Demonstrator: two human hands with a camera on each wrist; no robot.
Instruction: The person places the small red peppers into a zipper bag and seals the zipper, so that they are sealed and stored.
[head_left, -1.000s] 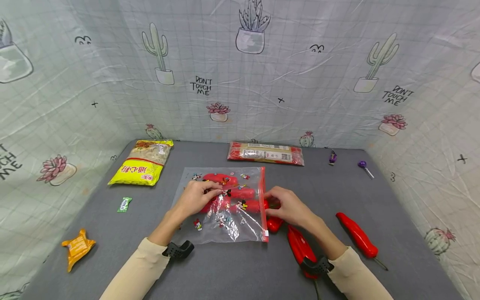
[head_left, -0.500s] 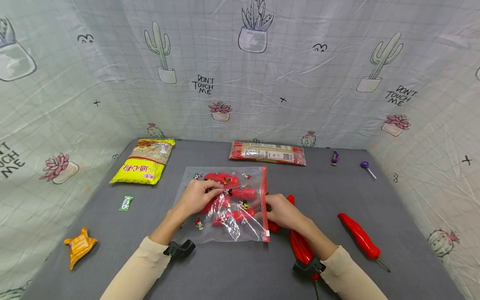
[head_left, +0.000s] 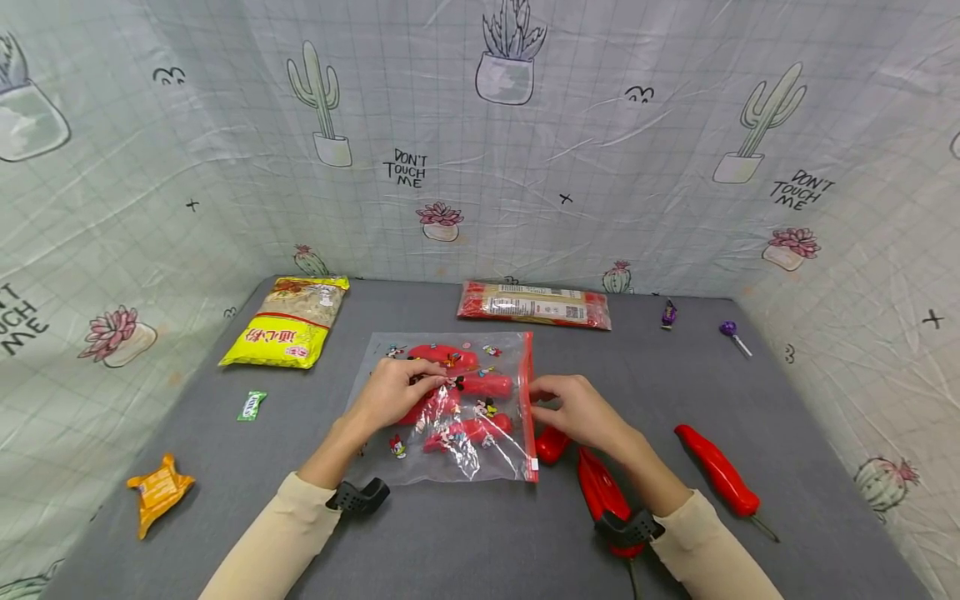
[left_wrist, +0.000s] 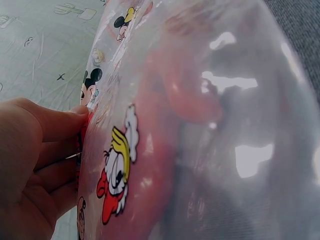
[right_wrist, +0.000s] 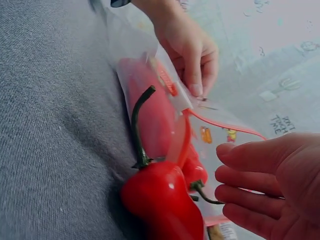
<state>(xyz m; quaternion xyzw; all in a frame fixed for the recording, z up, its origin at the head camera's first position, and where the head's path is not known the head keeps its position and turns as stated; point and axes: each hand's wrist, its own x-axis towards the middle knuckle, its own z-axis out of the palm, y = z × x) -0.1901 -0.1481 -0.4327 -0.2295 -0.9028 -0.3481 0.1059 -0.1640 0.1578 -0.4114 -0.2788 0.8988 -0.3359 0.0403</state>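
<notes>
Grey surface [head_left: 675,375] under a clear bag [head_left: 450,467] of red peppers [head_left: 487,386] — left hand [head_left: 393,387] pinching it, right hand [head_left: 576,410] empty at its right side.

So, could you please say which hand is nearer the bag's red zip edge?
Right. The right hand is just beside the red zip edge; the left hand pinches the bag, farther left.

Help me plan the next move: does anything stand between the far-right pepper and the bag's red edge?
Yes, in the head view: the right hand and forearm, a half-hidden pepper lying below them, and another pepper beside the red edge.
</notes>
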